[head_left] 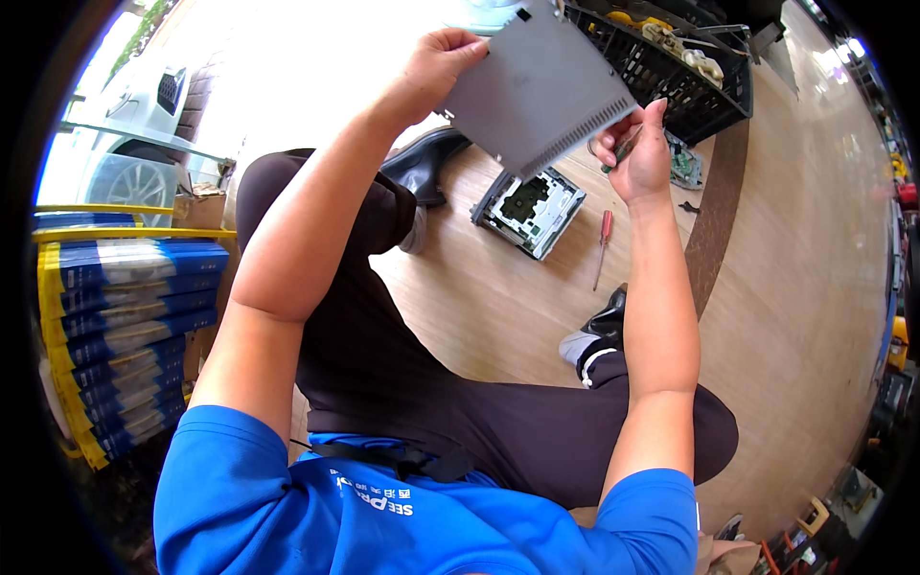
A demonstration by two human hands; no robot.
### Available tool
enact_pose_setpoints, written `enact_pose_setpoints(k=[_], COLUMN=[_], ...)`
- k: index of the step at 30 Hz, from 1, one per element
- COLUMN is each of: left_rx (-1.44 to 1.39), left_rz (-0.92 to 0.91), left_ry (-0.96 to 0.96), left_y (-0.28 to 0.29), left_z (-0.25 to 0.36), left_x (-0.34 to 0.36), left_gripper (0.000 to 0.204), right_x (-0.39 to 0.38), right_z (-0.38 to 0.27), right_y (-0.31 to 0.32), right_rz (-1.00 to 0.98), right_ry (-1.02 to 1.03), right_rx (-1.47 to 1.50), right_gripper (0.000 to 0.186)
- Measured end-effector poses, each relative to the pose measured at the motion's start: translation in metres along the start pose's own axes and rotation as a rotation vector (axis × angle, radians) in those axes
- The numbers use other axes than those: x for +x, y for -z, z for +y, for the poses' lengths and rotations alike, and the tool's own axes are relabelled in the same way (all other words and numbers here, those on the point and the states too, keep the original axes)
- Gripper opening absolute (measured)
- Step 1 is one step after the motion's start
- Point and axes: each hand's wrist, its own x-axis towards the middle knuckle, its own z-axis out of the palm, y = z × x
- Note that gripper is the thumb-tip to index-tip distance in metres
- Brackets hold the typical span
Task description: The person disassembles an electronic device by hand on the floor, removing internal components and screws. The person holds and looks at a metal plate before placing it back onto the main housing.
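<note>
A flat grey metal cover plate (537, 91) with a slotted edge is held up in the air between both hands. My left hand (436, 69) grips its upper left edge. My right hand (637, 153) pinches its lower right corner and also holds a small screwdriver with a green handle (623, 151) in the palm. Below the plate, on the wooden floor, lies an opened disc drive chassis (529, 211) with its insides showing. A red-handled screwdriver (603, 244) lies on the floor just right of the chassis.
A black plastic crate (671, 72) with parts stands at the top right, a circuit board (684, 165) beside it. Stacked blue and yellow boxes (115, 335) are at the left. My legs in dark trousers (402, 364) and black shoes (422, 163) stretch across the floor.
</note>
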Motion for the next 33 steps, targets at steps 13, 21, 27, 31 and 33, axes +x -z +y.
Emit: enact_pose_setpoints(k=[13, 21, 27, 31, 33], left_rx=[0.092, 0.153, 0.544, 0.927, 0.968], left_rz=[-0.026, -0.246, -0.361, -0.432, -0.391], left_ry=[-0.244, -0.468, -0.624, -0.489, -0.338], left_y=[-0.01, 0.025, -0.016, -0.046, -0.045], left_z=[0.015, 0.02, 0.006, -0.008, -0.016], left_x=[-0.013, 0.008, -0.005, -0.017, -0.016], left_gripper=[0.025, 0.027, 0.026, 0.037, 0.047], right_x=[-0.016, -0.01, 0.017, 0.001, -0.007], right_z=[0.056, 0.082, 0.074, 0.072, 0.084], right_y=[-0.017, -0.007, 0.032, 0.087, 0.111], right_rz=[-0.165, -0.367, -0.102, 0.126, 0.231], right_ry=[-0.575, -0.455, -0.314, -0.186, -0.216], right_rx=[-0.489, 0.032, 0.482, 0.359, 0.165], right_gripper=[0.031, 0.036, 0.028, 0.021, 0.015])
